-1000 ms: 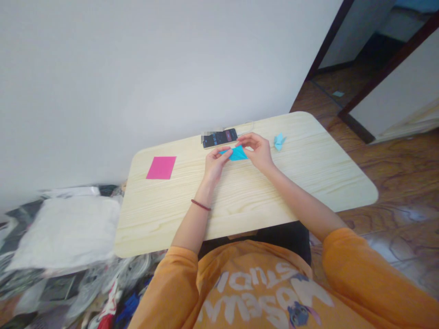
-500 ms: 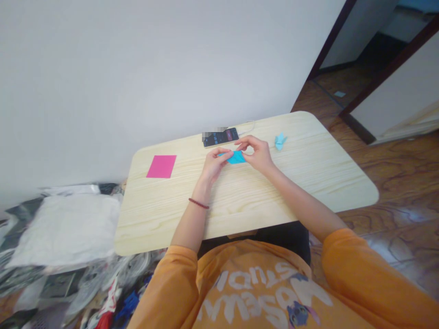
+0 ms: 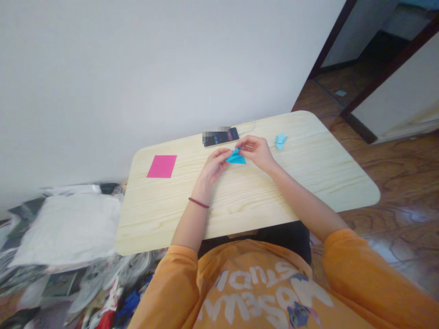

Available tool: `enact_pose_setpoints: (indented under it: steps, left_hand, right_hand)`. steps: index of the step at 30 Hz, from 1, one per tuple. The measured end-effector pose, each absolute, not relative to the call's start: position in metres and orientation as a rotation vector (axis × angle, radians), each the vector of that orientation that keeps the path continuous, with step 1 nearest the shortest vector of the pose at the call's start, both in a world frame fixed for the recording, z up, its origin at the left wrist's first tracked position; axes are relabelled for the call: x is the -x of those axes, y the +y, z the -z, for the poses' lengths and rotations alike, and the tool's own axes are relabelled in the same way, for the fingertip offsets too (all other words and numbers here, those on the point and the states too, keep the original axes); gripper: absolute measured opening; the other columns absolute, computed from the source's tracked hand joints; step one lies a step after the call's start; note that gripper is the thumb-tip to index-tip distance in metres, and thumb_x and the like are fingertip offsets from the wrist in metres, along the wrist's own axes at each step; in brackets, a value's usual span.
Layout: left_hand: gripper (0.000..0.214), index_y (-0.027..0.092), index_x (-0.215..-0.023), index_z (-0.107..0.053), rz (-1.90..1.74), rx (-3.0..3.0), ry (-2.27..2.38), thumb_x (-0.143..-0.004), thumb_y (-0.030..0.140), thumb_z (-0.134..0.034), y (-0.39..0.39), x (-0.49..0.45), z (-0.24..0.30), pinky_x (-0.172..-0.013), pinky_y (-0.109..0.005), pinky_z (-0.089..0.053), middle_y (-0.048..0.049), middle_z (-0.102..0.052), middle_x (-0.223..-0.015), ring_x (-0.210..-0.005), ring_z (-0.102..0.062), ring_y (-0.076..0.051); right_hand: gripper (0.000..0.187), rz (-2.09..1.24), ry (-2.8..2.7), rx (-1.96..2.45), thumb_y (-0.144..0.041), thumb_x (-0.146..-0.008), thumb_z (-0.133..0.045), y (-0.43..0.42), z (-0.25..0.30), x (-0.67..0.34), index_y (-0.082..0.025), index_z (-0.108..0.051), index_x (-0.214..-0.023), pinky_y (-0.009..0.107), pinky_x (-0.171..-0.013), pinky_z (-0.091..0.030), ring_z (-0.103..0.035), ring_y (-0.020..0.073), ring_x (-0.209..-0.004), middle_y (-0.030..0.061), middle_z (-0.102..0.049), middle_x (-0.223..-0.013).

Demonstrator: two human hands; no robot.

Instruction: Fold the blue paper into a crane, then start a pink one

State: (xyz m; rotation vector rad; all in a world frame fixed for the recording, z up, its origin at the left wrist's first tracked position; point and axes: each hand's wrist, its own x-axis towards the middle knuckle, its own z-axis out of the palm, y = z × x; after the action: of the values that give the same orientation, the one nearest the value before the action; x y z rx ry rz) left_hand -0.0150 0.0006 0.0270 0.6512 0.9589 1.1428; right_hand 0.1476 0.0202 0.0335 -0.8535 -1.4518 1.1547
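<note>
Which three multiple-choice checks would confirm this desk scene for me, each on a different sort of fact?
1. Where is the pink paper sheet relative to the phone?
A) Left of it on the table
B) Under it
C) On the floor

2. How many blue paper pieces show at the table?
A) One
B) Two
C) Three

3. What state is the held blue paper in?
A) Flat and unfolded
B) Folded and pinched
C) Torn in half

1: A, it lies apart, left of the phone.
2: B, the held piece and a small folded piece.
3: B, the left hand and right hand pinch its folds.
</note>
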Motion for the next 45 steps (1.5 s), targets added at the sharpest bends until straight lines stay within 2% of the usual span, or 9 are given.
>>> enact_pose_setpoints:
  steps: [5, 10, 16, 25, 31, 41, 45]
  left_hand:
    - [0.017, 0.017, -0.078, -0.07, -1.197, -0.668, 1.007, -0.064, 0.017, -0.081, 0.001, 0.012, -0.026, -0.069, -0.023, -0.054, -0.002, -0.073, -0.085, -0.07, -0.066, -0.011]
    - [0.022, 0.018, -0.087, -0.073, -1.218, -0.887, 1.061, -0.068, 0.028, -0.077, -0.002, 0.009, -0.025, -0.074, -0.031, -0.057, -0.0039, -0.074, -0.087, -0.072, -0.068, -0.015]
    - [0.031, 0.017, -0.089, -0.075, -1.272, -1.065, 1.029, -0.062, 0.031, -0.079, -0.003, 0.003, -0.022, -0.085, -0.038, -0.055, -0.0057, -0.075, -0.089, -0.082, -0.07, -0.021]
    - [0.031, 0.016, -0.082, -0.076, -1.371, -1.034, 1.116, -0.059, 0.034, -0.083, -0.005, -0.005, -0.012, -0.08, -0.034, -0.055, -0.006, -0.076, -0.083, -0.075, -0.07, -0.019]
    - [0.031, 0.015, -0.08, -0.074, -1.426, -0.993, 1.164, -0.056, 0.03, -0.085, -0.004, -0.007, -0.01, -0.075, -0.032, -0.055, -0.0054, -0.074, -0.077, -0.069, -0.068, -0.017]
    - [0.022, 0.016, -0.07, -0.07, -1.497, -0.996, 1.267, -0.056, 0.026, -0.083, -0.002, -0.005, -0.007, -0.068, -0.028, -0.051, -0.0021, -0.071, -0.068, -0.063, -0.065, -0.014]
    - [0.024, 0.015, -0.071, -0.069, -1.51, -0.921, 1.264, -0.056, 0.025, -0.084, -0.002, -0.002, -0.012, -0.067, -0.028, -0.052, -0.002, -0.07, -0.067, -0.063, -0.065, -0.014]
  right_hand:
    - [0.026, -1.167, -1.365, 0.924, -0.036, -0.058, -0.081, 0.021, -0.032, -0.147, -0.02, -0.065, -0.071, 0.033, -0.071, -0.053, -0.062, 0.016, -0.071, 0.0009, -0.066, -0.072]
    - [0.02, -1.014, -1.321, 1.066, -0.029, -0.061, -0.075, 0.022, -0.032, -0.146, -0.019, -0.064, -0.074, 0.031, -0.068, -0.052, -0.062, 0.0154, -0.069, 0.0006, -0.066, -0.072]
    - [0.015, -0.842, -1.3, 1.158, -0.023, -0.064, -0.07, 0.02, -0.034, -0.144, -0.02, -0.058, -0.072, 0.027, -0.061, -0.048, -0.059, 0.0131, -0.062, -0.0018, -0.062, -0.066]
    - [0.019, -0.695, -1.427, 1.179, -0.029, -0.069, -0.07, 0.012, -0.03, -0.14, -0.023, -0.052, -0.072, 0.025, -0.059, -0.044, -0.053, 0.0116, -0.058, -0.0037, -0.058, -0.063]
    - [0.013, -0.63, -1.508, 1.197, -0.019, -0.071, -0.066, 0.005, -0.034, -0.137, -0.023, -0.053, -0.071, 0.026, -0.06, -0.043, -0.054, 0.012, -0.058, -0.0038, -0.059, -0.063]
    - [0.011, -0.669, -1.476, 1.234, -0.022, -0.069, -0.069, 0.004, -0.033, -0.135, -0.022, -0.058, -0.07, 0.027, -0.059, -0.043, -0.056, 0.0125, -0.057, -0.0032, -0.065, -0.065]
    - [0.015, -0.825, -1.415, 1.147, -0.031, -0.067, -0.072, 0.01, -0.031, -0.135, -0.021, -0.061, -0.07, 0.028, -0.06, -0.045, -0.06, 0.0143, -0.064, -0.0002, -0.067, -0.07]
